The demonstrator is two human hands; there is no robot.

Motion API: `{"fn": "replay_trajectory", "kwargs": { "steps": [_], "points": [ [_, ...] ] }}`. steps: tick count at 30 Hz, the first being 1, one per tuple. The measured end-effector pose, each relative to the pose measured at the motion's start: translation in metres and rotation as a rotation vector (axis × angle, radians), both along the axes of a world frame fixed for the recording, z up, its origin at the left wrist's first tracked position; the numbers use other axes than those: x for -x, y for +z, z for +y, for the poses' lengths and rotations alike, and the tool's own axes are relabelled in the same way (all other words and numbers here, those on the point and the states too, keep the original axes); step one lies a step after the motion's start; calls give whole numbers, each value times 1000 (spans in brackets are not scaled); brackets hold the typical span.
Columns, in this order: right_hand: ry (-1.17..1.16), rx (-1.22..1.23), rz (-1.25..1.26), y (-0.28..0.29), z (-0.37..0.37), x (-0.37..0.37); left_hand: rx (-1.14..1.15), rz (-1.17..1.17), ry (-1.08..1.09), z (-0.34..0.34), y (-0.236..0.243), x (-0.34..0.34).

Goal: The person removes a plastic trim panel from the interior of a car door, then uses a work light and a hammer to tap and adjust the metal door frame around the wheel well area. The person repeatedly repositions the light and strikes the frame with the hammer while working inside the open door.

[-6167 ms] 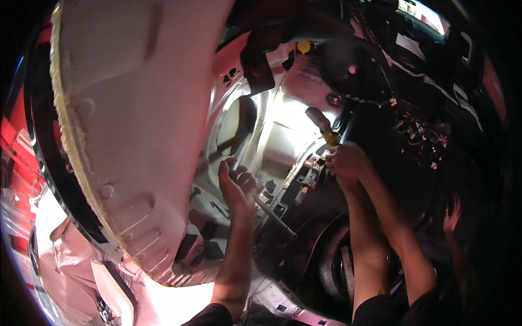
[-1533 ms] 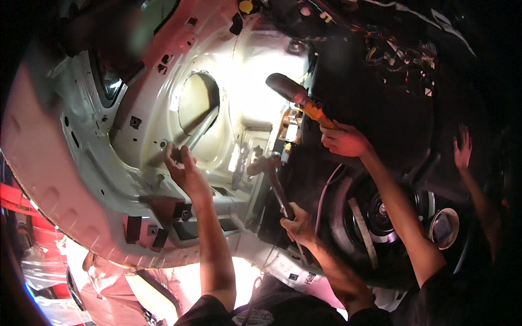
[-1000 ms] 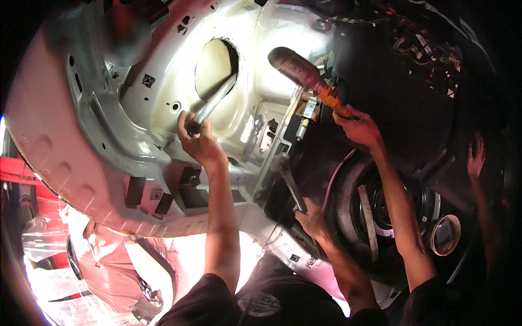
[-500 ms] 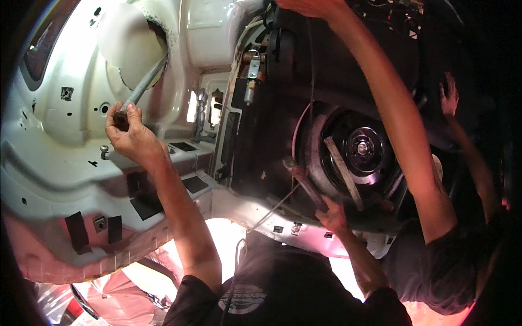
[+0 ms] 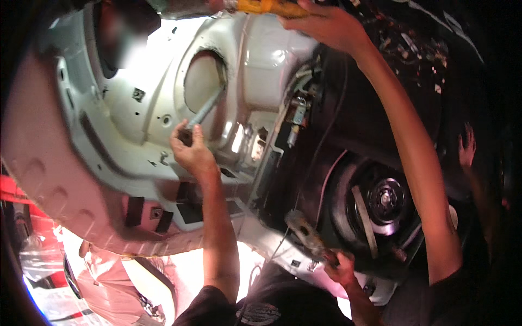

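My left hand (image 5: pixel 196 155) is closed around the near end of a grey metal bar (image 5: pixel 209 107). The bar's far end rests at the edge of a round hole (image 5: pixel 204 81) in the white car body panel (image 5: pixel 174 122). Lower right, my right hand (image 5: pixel 341 267) grips the handle of a hammer (image 5: pixel 305 231), its worn head pointing up and left, apart from the bar. A co-worker's hand (image 5: pixel 326 26) at the top holds a yellow-handled tool (image 5: pixel 272 7), whose other end is partly cut off by the frame.
A spare wheel (image 5: pixel 387 198) sits in the dark boot floor, with a flat strip (image 5: pixel 364 220) lying across it. Another hand (image 5: pixel 466 146) leans on the dark surface at right. A thin cable (image 5: pixel 280 244) hangs near the white sill. Small debris (image 5: pixel 405 46) lies at upper right.
The view has shifted, so the scene sits further right and lower. My right hand has drawn the hammer back toward me. The co-worker's yellow-handled tool has come into view.
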State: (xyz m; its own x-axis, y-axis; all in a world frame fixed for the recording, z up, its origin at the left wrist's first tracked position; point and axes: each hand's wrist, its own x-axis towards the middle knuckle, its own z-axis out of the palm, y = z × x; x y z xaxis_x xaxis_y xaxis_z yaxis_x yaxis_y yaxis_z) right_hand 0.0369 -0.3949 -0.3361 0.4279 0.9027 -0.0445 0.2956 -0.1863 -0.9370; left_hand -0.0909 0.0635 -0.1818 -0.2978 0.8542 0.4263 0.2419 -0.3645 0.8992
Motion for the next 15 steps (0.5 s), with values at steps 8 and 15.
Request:
{"fn": "replay_trajectory", "kwargs": {
  "steps": [8,15],
  "points": [
    [-113,492,-220,-42,-54,-44,-23,-60,-23,-5,-5,-4],
    [-15,557,-198,-154,112,-25,-45,16,-8,-7,6,-8]
  ]
}}
